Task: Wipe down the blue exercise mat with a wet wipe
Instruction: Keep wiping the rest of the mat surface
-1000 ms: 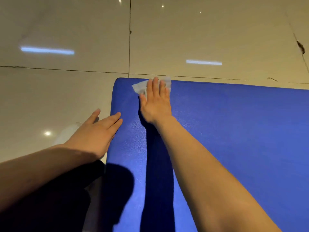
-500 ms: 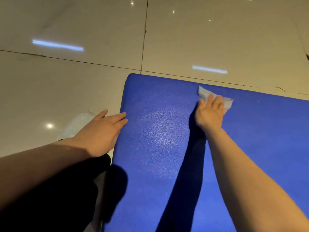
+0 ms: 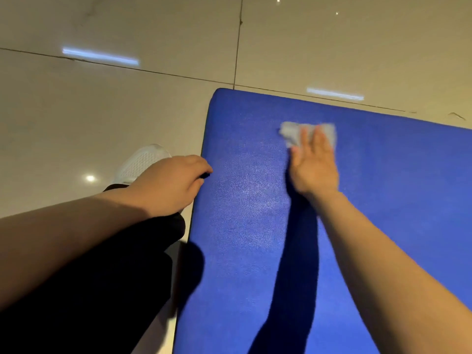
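While the person knelt low over the floor [image 3: 76,129], a dark trouser leg [image 3: 89,290] filled the near left corner, and both bare arms reached out ahead from the bottom of the view. The blue exercise mat [image 3: 383,213] lay flat on the pale tiled floor and ran from the near edge up to the middle of the view, with its far left corner rounded. The left hand [image 3: 168,185] sat at the mat's left edge, and its fingers were curled down onto that edge; whether they pinched the edge could not be told. A white shoe [image 3: 141,163] peeked out just behind that hand, on the tiles. Farther out, the right hand [image 3: 315,167] lay flat on the mat with its fingers straight and spread a little, pressing on a white wet wipe [image 3: 291,132]. The wipe was crumpled and blurry, and it stuck out past the fingertips, near the mat's far edge. Long bright lights shone on the shiny tiles beyond the mat.
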Motion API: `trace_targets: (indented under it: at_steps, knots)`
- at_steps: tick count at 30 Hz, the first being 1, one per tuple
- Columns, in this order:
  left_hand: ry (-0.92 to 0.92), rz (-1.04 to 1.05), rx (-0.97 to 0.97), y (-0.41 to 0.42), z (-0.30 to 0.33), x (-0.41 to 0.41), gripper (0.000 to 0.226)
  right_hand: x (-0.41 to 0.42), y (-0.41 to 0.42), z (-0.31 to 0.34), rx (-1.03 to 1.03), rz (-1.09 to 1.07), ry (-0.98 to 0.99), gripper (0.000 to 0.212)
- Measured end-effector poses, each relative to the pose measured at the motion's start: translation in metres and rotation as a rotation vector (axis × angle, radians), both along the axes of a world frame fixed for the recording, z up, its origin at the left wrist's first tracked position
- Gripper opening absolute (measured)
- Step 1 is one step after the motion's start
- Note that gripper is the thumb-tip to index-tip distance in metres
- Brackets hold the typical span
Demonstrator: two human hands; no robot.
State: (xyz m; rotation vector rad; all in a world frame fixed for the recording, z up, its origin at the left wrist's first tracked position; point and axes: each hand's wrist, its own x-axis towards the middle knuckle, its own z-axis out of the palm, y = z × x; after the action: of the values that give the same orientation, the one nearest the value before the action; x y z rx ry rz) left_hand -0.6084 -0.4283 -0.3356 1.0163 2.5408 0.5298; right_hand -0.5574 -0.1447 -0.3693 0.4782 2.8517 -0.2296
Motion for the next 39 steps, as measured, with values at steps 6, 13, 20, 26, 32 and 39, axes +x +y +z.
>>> trace_targets:
  at_steps: [6, 13, 20, 26, 32, 39]
  knots:
    - [0.061, -0.021, -0.046, 0.000, -0.003, -0.001, 0.035, 0.005, -0.014, -0.013, 0.027, -0.230, 0.014, 0.060]
    - [0.177, 0.180, -0.024, 0.010, 0.008, 0.002, 0.030, 0.020, -0.142, -0.013, -0.243, 0.398, 0.085, 0.071]
    - [0.119, -0.150, -0.052, 0.001, 0.003, 0.012, 0.046, 0.095, 0.033, -0.021, 0.025, -0.140, 0.062, 0.069]
    - [0.223, -0.355, -0.236, -0.001, 0.000, 0.023, 0.053, 0.120, -0.019, -0.018, 0.010, -0.350, 0.083, 0.081]
    - [0.286, -0.180, -0.104, 0.023, 0.012, 0.047, 0.050, 0.141, -0.176, -0.020, -0.031, 0.168, 0.132, 0.060]
    - [0.109, -0.144, -0.206, 0.010, -0.006, 0.079, 0.062, 0.168, -0.058, -0.020, 0.103, 0.005, 0.013, 0.068]
